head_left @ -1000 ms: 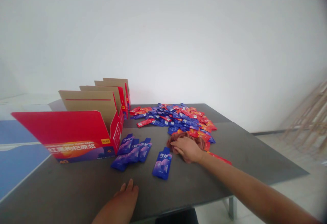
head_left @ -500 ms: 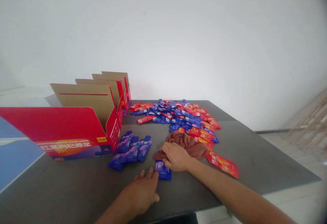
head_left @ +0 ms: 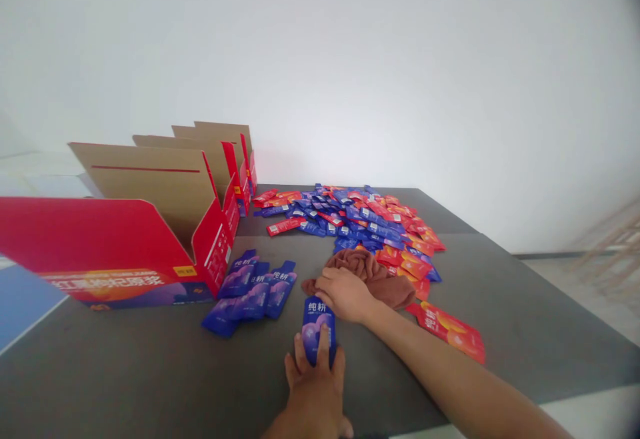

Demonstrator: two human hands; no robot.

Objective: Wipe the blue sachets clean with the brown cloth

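A blue pouch [head_left: 317, 322] with pale lettering lies flat on the table in front of me. My left hand [head_left: 316, 375] rests its spread fingers on the pouch's lower end. Just above, my right hand [head_left: 345, 294] is closed on a crumpled brown cloth [head_left: 383, 279], close to the pouch's top end; part of the cloth is hidden under the hand. To the left, several blue pouches [head_left: 255, 292] overlap in a small group. A red pouch [head_left: 453, 329] lies to the right of the cloth, beside my right forearm.
Open red cartons [head_left: 115, 239] stand in a row along the left, flaps raised. A large heap of blue and red pouches [head_left: 350, 215] covers the back of the dark grey table [head_left: 150, 365]. Behind it rises a white wall [head_left: 350, 72].
My left hand has moved right, onto the blue pouch. My right hand and the cloth have drawn back from the pouch, so its upper part shows now. The view has shifted slightly.
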